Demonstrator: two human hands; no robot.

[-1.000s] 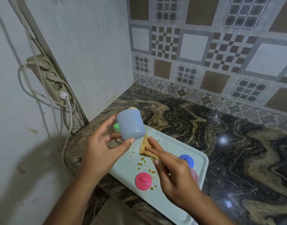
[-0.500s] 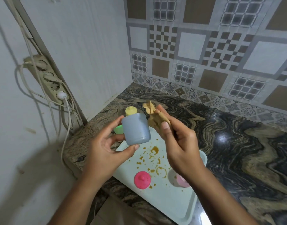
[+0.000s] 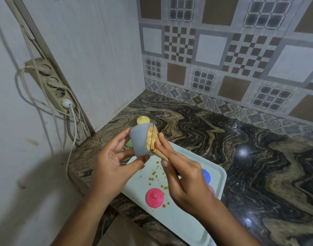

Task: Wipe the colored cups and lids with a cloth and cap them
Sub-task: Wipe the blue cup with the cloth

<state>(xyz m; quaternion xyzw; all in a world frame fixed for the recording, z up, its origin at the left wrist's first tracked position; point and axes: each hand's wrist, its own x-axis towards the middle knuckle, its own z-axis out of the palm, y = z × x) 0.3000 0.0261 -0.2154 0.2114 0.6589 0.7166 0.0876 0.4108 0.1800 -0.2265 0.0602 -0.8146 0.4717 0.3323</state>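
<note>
The left hand (image 3: 111,160) held a grey-blue plastic cup (image 3: 140,141) in the air above the counter's left edge, fingers curled behind its far side and the thumb pressed under its lower end. The cup was tilted, its wider end up and away from the camera. The right hand (image 3: 185,176) pinched a folded tan cloth (image 3: 154,144) between thumb and fingers and laid it flat against the right side of the cup, so cloth and cup were touching along most of the cup's height.

Below the hands, a pale mint rectangular plastic tray (image 3: 180,222) lay on the dark swirled marble counter (image 3: 249,157), reaching the counter's near edge. Brown crumbs and spots (image 3: 154,174) were scattered over the middle of the tray. A round pink lid with a knob (image 3: 154,197) sat on the tray toward its near side. A blue lid (image 3: 206,175) showed partly behind the right hand near the tray's right rim, with a paler pink piece (image 3: 212,189) just beside it, mostly hidden.

Behind the cup, a yellow lid (image 3: 143,120) peeked out near the counter's far left corner, and a small green piece (image 3: 129,144) showed between the left hand's fingers. On the white wall at the left hung a beige power strip (image 3: 51,84) with a white plug and loose cords.
</note>
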